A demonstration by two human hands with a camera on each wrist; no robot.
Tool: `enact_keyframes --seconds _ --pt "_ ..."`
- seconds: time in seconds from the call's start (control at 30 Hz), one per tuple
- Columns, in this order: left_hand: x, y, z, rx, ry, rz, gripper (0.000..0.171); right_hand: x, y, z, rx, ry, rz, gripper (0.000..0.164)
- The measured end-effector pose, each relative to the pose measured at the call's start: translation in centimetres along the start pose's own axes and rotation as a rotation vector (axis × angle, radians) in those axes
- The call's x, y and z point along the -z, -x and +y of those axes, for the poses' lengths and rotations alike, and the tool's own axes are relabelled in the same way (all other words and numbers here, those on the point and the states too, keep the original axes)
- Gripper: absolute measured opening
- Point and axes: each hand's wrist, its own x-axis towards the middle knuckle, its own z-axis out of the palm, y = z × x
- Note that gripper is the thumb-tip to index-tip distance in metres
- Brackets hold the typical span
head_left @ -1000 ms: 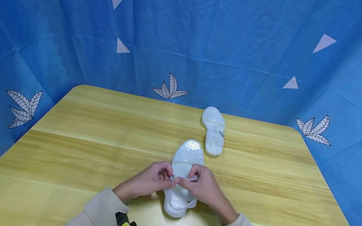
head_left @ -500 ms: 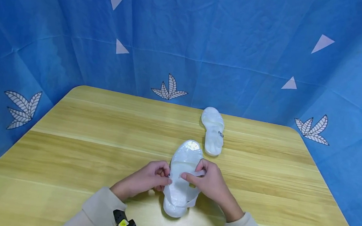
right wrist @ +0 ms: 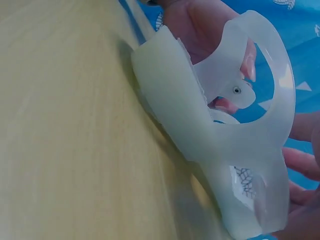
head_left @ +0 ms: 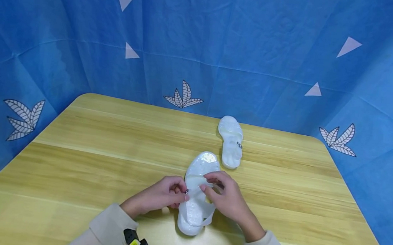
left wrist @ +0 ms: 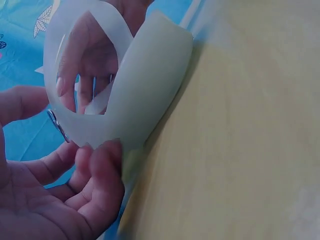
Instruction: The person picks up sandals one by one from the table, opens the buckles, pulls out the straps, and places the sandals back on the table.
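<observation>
A translucent white sandal point(head_left: 191, 210) lies on the table between the hands, its heel toward me. My left hand point(head_left: 159, 196) pinches its left side by the small metal buckle point(head_left: 186, 191); in the left wrist view the thumb and fingers lie on either side of that buckle. My right hand point(head_left: 228, 198) hovers over the right side, thumb and index finger apart. From the right wrist, the fingers of this hand point(right wrist: 302, 175) show loose behind the side strap point(right wrist: 280, 115). A metal rivet point(right wrist: 237, 90) sits on the opposite strap tab. The loose strap end is partly hidden by the right fingers.
A second white sandal point(head_left: 231, 152) with a metal buckle lies farther back, slightly right. The wooden table point(head_left: 112, 139) ends at a blue cloth backdrop point(head_left: 190, 29). Black wrist devices point(head_left: 136, 242) sit at both cuffs.
My right hand has drawn the pale strap away from the buckle to the right, then loosened its pinch and spread thumb and index finger. My left hand has stayed at the buckle.
</observation>
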Motion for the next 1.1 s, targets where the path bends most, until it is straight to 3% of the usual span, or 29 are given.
enact_keyframes --seconds 0.1,0.2,0.37,0.5,0.63,0.8,1.1 --pt "0.1 0.2 0.2 0.0 -0.033 -0.01 0.025 0.2 0.2 0.1 0.056 -0.014 0.045 0.023" --pt "0.2 0.2 0.5 -0.028 -0.106 -0.013 0.029 0.6 0.3 0.1 0.08 -0.024 0.146 0.022" --pt "0.0 0.6 0.5 -0.041 -0.186 0.006 0.04 1.4 0.8 0.4 -0.055 -0.084 0.242 0.023" --pt "-0.3 1.2 0.3 -0.018 -0.124 0.013 0.049 1.7 1.8 0.6 -0.176 -0.139 0.186 0.027" --pt "-1.0 1.7 0.4 -0.026 -0.047 0.012 0.061 1.5 3.3 0.4 -0.218 -0.237 0.123 0.033" --pt "-2.0 2.4 0.5 -0.004 0.021 0.075 0.066 0.9 5.0 -0.3 -0.258 -0.36 0.005 0.043" --pt "-4.0 3.6 0.3 -0.035 0.17 0.15 0.068 -0.2 6.7 -0.9 -0.137 -0.399 -0.206 0.045"
